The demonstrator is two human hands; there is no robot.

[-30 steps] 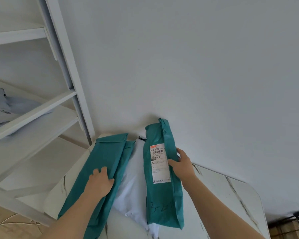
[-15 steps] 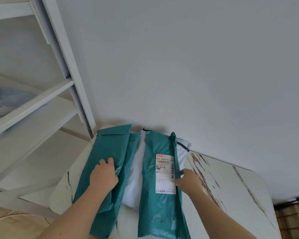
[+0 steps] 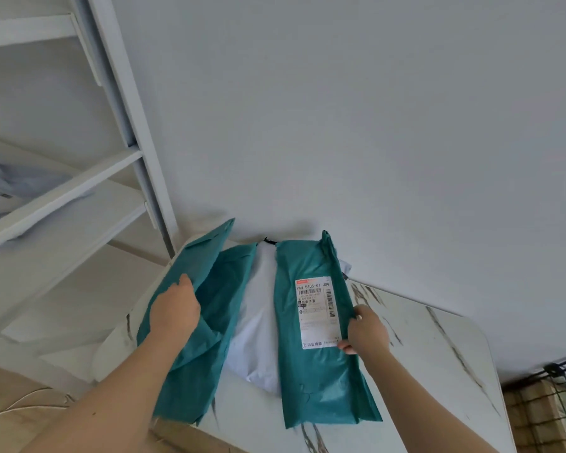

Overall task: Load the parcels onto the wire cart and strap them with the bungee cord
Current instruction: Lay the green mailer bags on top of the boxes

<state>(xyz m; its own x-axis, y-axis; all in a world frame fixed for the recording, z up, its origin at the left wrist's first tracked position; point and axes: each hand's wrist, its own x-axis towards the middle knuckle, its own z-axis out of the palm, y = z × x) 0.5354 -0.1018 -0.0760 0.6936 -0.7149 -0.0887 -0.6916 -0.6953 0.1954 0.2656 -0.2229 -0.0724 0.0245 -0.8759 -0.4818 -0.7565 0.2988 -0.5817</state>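
Note:
Two teal mailer parcels lie on a white marble table (image 3: 438,348) against the wall, with a white parcel (image 3: 258,322) under and between them. My left hand (image 3: 174,308) grips the left teal parcel (image 3: 216,289) by its left side, whose edge is lifted. My right hand (image 3: 366,331) holds the right edge of the right teal parcel (image 3: 311,371), next to its white shipping label (image 3: 317,312). A corner of the black wire cart (image 3: 556,403) shows at the lower right.
A white shelf unit (image 3: 79,178) stands to the left, with a grey-white parcel (image 3: 0,191) on one shelf. A plain wall rises behind the table. Wooden floor with a thin cable shows at the lower left.
The right teal parcel has come down from upright to lie flat on the white parcel. My left hand has curled round the left parcel's edge and raised it.

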